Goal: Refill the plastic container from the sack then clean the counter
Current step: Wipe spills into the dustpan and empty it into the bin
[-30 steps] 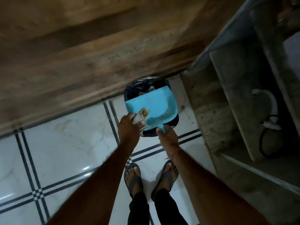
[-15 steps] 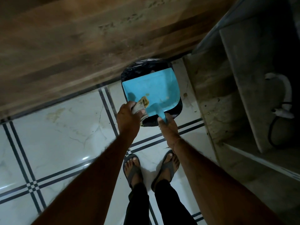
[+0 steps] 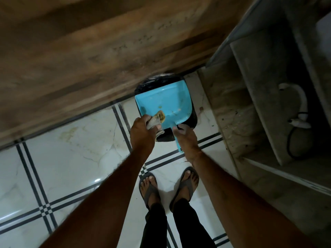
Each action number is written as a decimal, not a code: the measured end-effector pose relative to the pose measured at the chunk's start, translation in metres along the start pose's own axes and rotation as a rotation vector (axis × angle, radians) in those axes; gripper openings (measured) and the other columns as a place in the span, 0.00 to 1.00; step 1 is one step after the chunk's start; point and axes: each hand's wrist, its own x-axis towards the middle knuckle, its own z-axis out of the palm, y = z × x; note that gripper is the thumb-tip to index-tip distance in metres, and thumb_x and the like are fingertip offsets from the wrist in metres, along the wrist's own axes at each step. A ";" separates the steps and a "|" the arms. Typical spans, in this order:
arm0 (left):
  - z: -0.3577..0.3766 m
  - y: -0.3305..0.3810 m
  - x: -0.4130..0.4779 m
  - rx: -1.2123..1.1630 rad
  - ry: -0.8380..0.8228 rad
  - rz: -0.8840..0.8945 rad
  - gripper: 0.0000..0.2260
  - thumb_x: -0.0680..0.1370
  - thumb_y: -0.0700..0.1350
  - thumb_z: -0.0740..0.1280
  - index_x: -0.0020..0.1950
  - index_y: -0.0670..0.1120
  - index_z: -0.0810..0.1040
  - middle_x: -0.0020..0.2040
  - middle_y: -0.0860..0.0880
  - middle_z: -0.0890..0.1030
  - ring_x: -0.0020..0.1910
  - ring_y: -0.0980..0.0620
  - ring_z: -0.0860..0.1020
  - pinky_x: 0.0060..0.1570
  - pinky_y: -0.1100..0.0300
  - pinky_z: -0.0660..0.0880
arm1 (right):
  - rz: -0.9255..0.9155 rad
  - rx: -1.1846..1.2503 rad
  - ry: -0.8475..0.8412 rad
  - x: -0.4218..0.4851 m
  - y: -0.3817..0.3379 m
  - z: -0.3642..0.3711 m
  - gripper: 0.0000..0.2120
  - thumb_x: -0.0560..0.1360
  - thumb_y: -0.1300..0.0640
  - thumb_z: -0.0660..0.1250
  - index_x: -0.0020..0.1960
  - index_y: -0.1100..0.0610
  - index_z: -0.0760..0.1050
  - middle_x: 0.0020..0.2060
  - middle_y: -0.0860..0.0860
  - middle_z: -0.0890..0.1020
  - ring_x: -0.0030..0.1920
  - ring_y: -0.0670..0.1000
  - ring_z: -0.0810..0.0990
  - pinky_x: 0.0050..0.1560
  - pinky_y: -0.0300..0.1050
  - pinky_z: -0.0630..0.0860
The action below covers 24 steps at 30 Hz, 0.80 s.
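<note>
Dustpan [image 3: 163, 102] over a black bin [image 3: 192, 116], being wiped out.
Right hand [image 3: 186, 138] grips the handle; left hand [image 3: 141, 130] is closed on a soiled cloth [image 3: 157, 119] at the pan's near edge. If the pan tilts sideways, crumbs could miss the bin and land on the floor [image 3: 71, 149]. Container, sack and counter are out of view.

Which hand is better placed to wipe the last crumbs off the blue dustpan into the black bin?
The left hand. It already holds the cloth against the dustpan above the bin. The right hand grips the handle and must steady it.
</note>
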 end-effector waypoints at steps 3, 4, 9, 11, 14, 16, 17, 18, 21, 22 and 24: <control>-0.024 0.034 -0.028 0.119 -0.058 0.147 0.14 0.76 0.43 0.75 0.61 0.46 0.81 0.57 0.47 0.81 0.55 0.49 0.79 0.47 0.65 0.76 | 0.068 0.515 -0.278 -0.051 -0.037 -0.029 0.30 0.79 0.33 0.59 0.71 0.53 0.75 0.62 0.52 0.83 0.62 0.52 0.81 0.59 0.48 0.77; -0.034 0.050 -0.040 0.198 -0.082 0.225 0.14 0.76 0.43 0.74 0.61 0.47 0.80 0.58 0.47 0.80 0.57 0.47 0.78 0.50 0.59 0.78 | 0.062 0.560 -0.343 -0.067 -0.048 -0.039 0.28 0.79 0.34 0.59 0.70 0.51 0.76 0.60 0.50 0.85 0.61 0.52 0.83 0.59 0.48 0.78; -0.093 0.131 -0.112 0.155 -0.243 0.333 0.18 0.75 0.46 0.74 0.62 0.55 0.74 0.59 0.54 0.78 0.58 0.53 0.77 0.51 0.55 0.78 | 0.035 0.631 -0.329 -0.159 -0.090 -0.092 0.14 0.81 0.48 0.66 0.63 0.53 0.81 0.52 0.51 0.87 0.54 0.53 0.84 0.56 0.48 0.81; -0.120 0.163 -0.138 -0.011 -0.264 0.280 0.22 0.73 0.55 0.74 0.64 0.56 0.73 0.60 0.57 0.78 0.56 0.57 0.78 0.48 0.61 0.76 | 0.017 0.679 -0.308 -0.198 -0.107 -0.120 0.11 0.82 0.51 0.64 0.60 0.52 0.82 0.51 0.51 0.88 0.53 0.53 0.84 0.55 0.49 0.80; -0.156 0.210 -0.168 -0.054 -0.184 0.239 0.29 0.74 0.69 0.63 0.69 0.54 0.74 0.64 0.54 0.78 0.59 0.54 0.78 0.54 0.58 0.76 | 0.010 0.768 -0.291 -0.259 -0.134 -0.164 0.11 0.83 0.52 0.61 0.58 0.51 0.81 0.46 0.48 0.88 0.49 0.50 0.84 0.53 0.48 0.78; -0.173 0.241 -0.186 -0.121 -0.208 0.229 0.28 0.73 0.69 0.63 0.65 0.53 0.79 0.62 0.54 0.81 0.60 0.55 0.79 0.57 0.57 0.77 | -0.016 0.804 -0.281 -0.296 -0.148 -0.190 0.12 0.83 0.53 0.60 0.58 0.51 0.81 0.47 0.49 0.87 0.49 0.51 0.83 0.53 0.47 0.77; -0.180 0.259 -0.193 -0.180 -0.229 0.211 0.25 0.73 0.67 0.66 0.61 0.53 0.82 0.58 0.54 0.84 0.58 0.55 0.81 0.56 0.58 0.78 | -0.038 0.821 -0.274 -0.313 -0.157 -0.202 0.12 0.83 0.53 0.59 0.58 0.51 0.81 0.48 0.51 0.86 0.49 0.51 0.83 0.53 0.48 0.77; -0.186 0.277 -0.200 -0.227 -0.239 0.198 0.20 0.73 0.64 0.69 0.57 0.51 0.84 0.53 0.54 0.86 0.55 0.53 0.83 0.53 0.59 0.78 | -0.065 0.840 -0.276 -0.329 -0.165 -0.215 0.12 0.83 0.53 0.59 0.59 0.52 0.81 0.47 0.51 0.86 0.48 0.51 0.83 0.51 0.48 0.77; -0.201 0.336 -0.220 -0.313 -0.227 0.229 0.07 0.78 0.48 0.73 0.50 0.45 0.85 0.45 0.47 0.87 0.45 0.51 0.84 0.47 0.56 0.79 | -0.209 0.845 -0.258 -0.371 -0.187 -0.261 0.13 0.83 0.55 0.61 0.61 0.56 0.81 0.47 0.53 0.87 0.43 0.49 0.86 0.45 0.44 0.82; -0.205 0.354 -0.230 -0.348 -0.236 0.244 0.06 0.79 0.46 0.72 0.50 0.44 0.84 0.44 0.44 0.87 0.43 0.51 0.83 0.46 0.54 0.79 | -0.267 0.835 -0.230 -0.381 -0.191 -0.276 0.13 0.83 0.55 0.62 0.61 0.57 0.82 0.48 0.53 0.87 0.45 0.50 0.86 0.46 0.45 0.83; -0.212 0.392 -0.246 -0.403 -0.263 0.299 0.08 0.80 0.46 0.71 0.49 0.42 0.84 0.43 0.40 0.86 0.41 0.49 0.82 0.44 0.50 0.80 | -0.412 0.813 -0.147 -0.398 -0.199 -0.311 0.11 0.81 0.56 0.68 0.59 0.59 0.83 0.51 0.58 0.88 0.50 0.57 0.87 0.52 0.51 0.84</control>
